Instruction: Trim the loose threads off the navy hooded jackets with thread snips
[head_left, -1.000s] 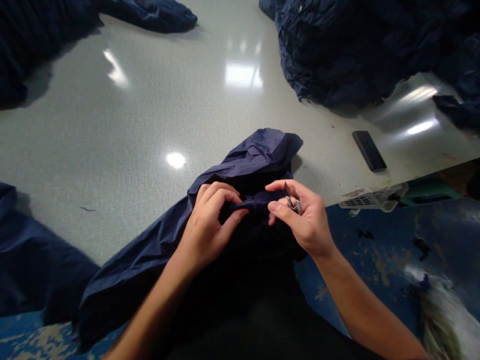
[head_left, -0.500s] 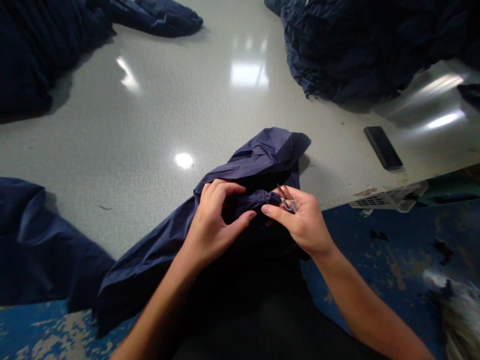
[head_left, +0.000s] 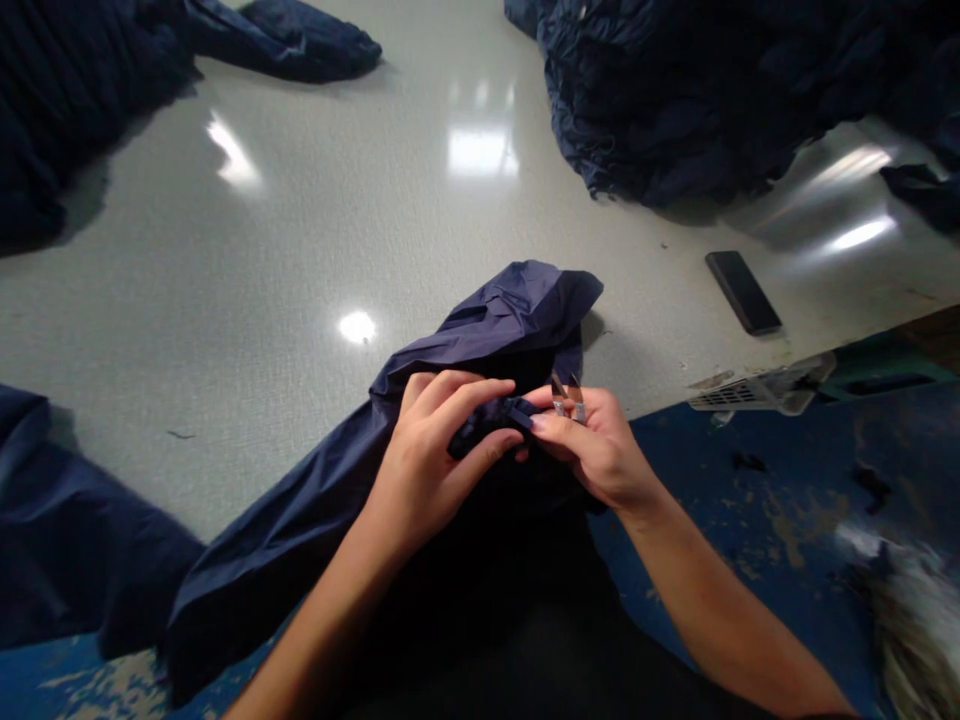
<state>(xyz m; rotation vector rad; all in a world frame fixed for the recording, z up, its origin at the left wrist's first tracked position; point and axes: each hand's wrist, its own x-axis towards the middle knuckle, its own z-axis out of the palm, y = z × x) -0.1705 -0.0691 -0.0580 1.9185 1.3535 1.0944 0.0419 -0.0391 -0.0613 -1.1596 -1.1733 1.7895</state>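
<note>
A navy garment (head_left: 480, 330) lies bunched over the table's near edge and hangs down toward me. My left hand (head_left: 424, 450) curves around a gathered part of it, thumb and forefinger on either side of the cloth. Facing it, my right hand (head_left: 600, 440) pinches a seamed edge of the same garment between thumb and fingertips. Small thread snips (head_left: 568, 398) are tucked in that right hand, their two pointed blades sticking up apart past the fingers. Their handles are hidden in the palm.
On the pale glossy table (head_left: 300, 230), a black phone-like block (head_left: 744, 292) lies at right. Navy cloth piles occupy the back right (head_left: 660, 100) and back left (head_left: 82, 110). More cloth (head_left: 75, 530) drapes at left. A white plastic basket (head_left: 757, 392) sits below the right edge.
My left fingers have stretched farther over the gathered cloth, closer to my right hand. The snips have tipped more upright in my right hand. The whole view has shifted slightly.
</note>
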